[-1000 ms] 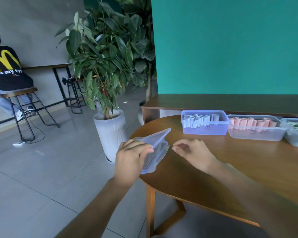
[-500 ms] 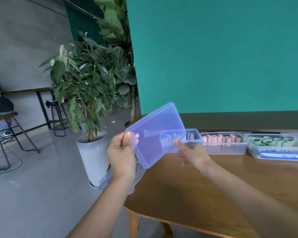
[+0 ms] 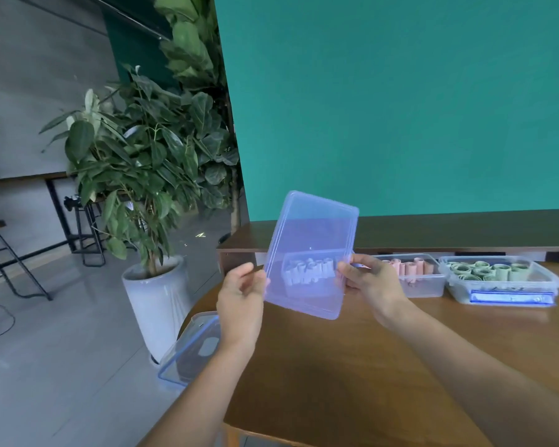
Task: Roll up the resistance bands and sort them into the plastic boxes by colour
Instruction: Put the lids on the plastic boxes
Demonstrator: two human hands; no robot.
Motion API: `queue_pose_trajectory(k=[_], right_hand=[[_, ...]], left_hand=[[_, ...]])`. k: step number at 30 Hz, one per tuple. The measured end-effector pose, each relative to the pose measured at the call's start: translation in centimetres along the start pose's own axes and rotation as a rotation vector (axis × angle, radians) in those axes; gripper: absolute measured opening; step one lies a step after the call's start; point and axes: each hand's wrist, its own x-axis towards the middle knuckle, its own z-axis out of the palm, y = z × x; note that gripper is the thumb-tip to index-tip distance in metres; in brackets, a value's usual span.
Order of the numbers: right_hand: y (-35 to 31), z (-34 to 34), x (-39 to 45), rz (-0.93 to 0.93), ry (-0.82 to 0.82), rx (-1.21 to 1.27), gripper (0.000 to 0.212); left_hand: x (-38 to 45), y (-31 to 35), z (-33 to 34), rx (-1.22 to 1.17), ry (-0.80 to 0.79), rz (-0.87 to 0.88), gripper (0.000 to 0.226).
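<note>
Holding the clear lid [image 3: 310, 253] up between both hands, I had it lifted off the table [image 3: 352, 366] and tipped nearly upright, where half a second before it was only just rising at a slant from the left side. My read was that the sorting was done and I was down to closing boxes, this lid being meant for the box with the pale rolled bands [image 3: 309, 269], which showed through the plastic directly behind it. My left hand [image 3: 241, 298] pinched the lid's left edge, thumb in front and fingers curled behind; my right hand [image 3: 370, 283] gripped its right edge, so the two hands sat apart with the lid spanning them. Both forearms reached forward over the table. To the right of the lid stood the box of pink rolls [image 3: 415, 275], and beyond that the box of green rolls [image 3: 501, 280], both uncovered. Below and left of the lid, a second lid with a blue rim [image 3: 188, 353] hung over the table's edge. Farther left stood a potted plant [image 3: 136, 175]
</note>
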Motion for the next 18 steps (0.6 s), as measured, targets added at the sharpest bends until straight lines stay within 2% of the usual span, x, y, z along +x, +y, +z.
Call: queue_pose_trajectory(k=[4,8,11,14,18], right_hand=[[0.8,-0.7,2.7,-0.012,-0.031,-0.153,0.011],[1.4,-2.0,6.1,0.031,-0.132,-0.269,0.007],[2.2,-3.0,8.9,0.026,-0.155,-0.343,0.017],[2.8,-3.5,11.8,0.014,-0.131,-0.406,0.021],[2.7,-4.0,16.7,0.003,-0.161,-0.549,0.024]], left_hand=[[4.0,0.0,0.5,0.05,-0.159,-0.096,0.035],[7.9,-1.1,2.3,0.179,-0.246,-0.086,0.041],[10.3,-2.7,3.9,0.207,-0.299,-0.145,0.045],[12.1,-4.7,5.6,0.21,-0.305,-0.185,0.049],[14.9,-6.8,7.5,0.212,-0.206,-0.184,0.052]])
